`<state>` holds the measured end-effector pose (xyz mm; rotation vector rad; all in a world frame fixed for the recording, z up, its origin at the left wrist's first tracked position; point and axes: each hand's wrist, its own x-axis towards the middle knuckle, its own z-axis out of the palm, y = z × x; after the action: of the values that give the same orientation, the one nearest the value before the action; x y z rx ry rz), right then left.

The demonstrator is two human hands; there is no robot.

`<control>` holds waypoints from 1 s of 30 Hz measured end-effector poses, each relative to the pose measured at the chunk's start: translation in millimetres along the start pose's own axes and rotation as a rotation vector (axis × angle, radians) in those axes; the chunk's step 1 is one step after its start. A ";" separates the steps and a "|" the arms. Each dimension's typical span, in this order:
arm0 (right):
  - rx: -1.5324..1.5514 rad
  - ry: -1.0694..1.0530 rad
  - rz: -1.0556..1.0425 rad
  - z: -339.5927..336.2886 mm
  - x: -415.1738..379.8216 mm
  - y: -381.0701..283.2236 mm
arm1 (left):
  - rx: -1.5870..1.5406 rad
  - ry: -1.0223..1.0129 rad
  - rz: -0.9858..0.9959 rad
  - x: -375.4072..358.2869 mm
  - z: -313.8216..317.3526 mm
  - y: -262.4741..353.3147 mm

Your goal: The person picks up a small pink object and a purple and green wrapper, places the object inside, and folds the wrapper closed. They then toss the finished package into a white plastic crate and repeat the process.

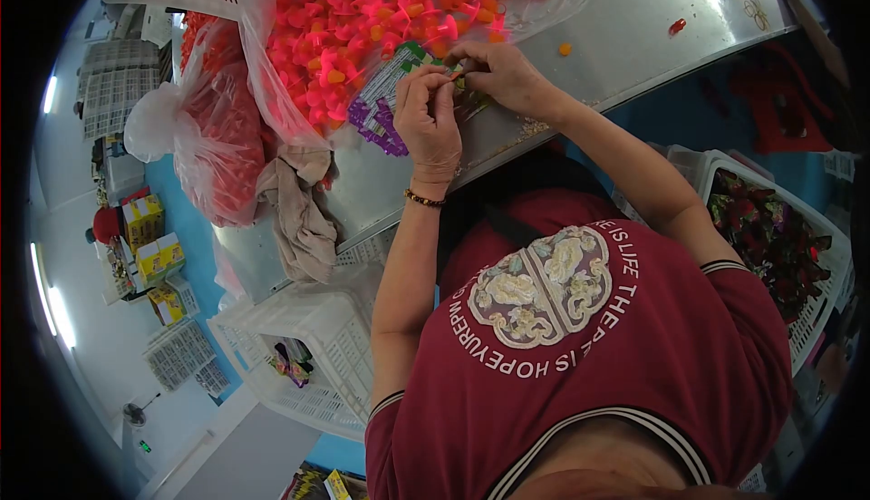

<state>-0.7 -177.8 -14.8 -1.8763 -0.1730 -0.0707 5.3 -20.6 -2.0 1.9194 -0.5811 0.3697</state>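
My left hand (pixel 428 124), with a beaded bracelet on its wrist, has its fingers pinched together over the table. Against it, my right hand (pixel 507 78) is also pinched, its fingertips meeting those of the left. A tiny reddish bit shows between the fingertips, too small to name. Beneath and beside the hands lies a purple and green printed plastic packet (pixel 381 106), partly covered by the left hand. Just beyond the hands spreads a large heap of bright pink plastic pieces with orange tips (pixel 362 19), on clear plastic sheeting.
A metal table (pixel 634 38) bears a loose orange piece (pixel 565 49), a red piece (pixel 678 27) and rubber bands (pixel 756 15). At left are a clear bag of red pieces (pixel 222 137) and a cloth (pixel 299 219). White crates (pixel 340 337) stand below; one at right holds dark packets (pixel 770 246).
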 end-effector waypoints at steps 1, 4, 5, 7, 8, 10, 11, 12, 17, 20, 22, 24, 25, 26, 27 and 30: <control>0.102 -0.027 0.067 1.3 0.8 5.6 | -0.014 0.023 -0.041 0.3 -1.5 2.4; 0.254 -0.031 0.094 3.2 0.9 11.0 | -0.046 0.066 -0.098 1.0 -3.3 9.8; 0.254 -0.032 0.095 3.9 0.1 9.6 | -0.046 0.067 -0.099 0.4 -2.8 10.0; 0.171 -0.009 0.154 3.1 -1.2 -2.7 | -0.018 0.090 -0.095 1.8 -1.3 9.4; 0.171 -0.011 0.151 0.8 -2.8 -10.2 | -0.017 0.093 -0.094 3.4 -2.5 7.9; 0.264 0.042 0.088 -3.4 -7.1 -22.6 | 0.006 0.119 -0.163 5.0 -5.7 4.0; 0.264 0.040 0.092 -3.1 -8.2 -23.3 | 0.006 0.120 -0.168 5.0 -3.9 3.0; 0.143 0.038 0.059 -2.5 -9.6 -23.7 | -0.025 0.108 -0.147 6.5 -1.3 3.6; -0.155 0.125 -0.284 -39.6 -10.3 -48.3 | -0.254 0.140 -0.138 16.8 -18.2 11.3; 0.662 -0.247 -0.268 -116.3 -32.3 -95.9 | -0.083 0.195 -0.143 14.3 -45.8 -8.9; -0.100 -0.107 -0.457 -119.1 -16.9 -59.6 | 0.071 0.054 -0.097 2.8 -41.9 -15.8; -0.739 0.134 -0.390 -116.3 -25.6 -32.7 | 0.289 -0.169 0.036 -7.5 -35.4 -17.7; -0.780 0.153 -0.357 -122.0 -28.3 -43.4 | 0.351 -0.194 0.065 -10.3 -29.5 -20.0; -0.655 0.211 -0.296 -124.3 -33.4 -55.2 | 0.401 -0.232 0.098 -13.2 -25.3 -22.3; -0.531 0.287 -0.210 -132.0 -55.6 -60.1 | 0.466 -0.293 0.110 -14.1 -21.0 -21.0; -0.840 0.401 0.151 -166.9 -126.2 -47.9 | 0.573 -0.405 0.163 -16.6 -12.7 -28.9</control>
<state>-126.3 -332.8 64.5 -2.6481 0.3278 -0.4705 7.6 4.4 -27.3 2.5322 -0.9804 0.2667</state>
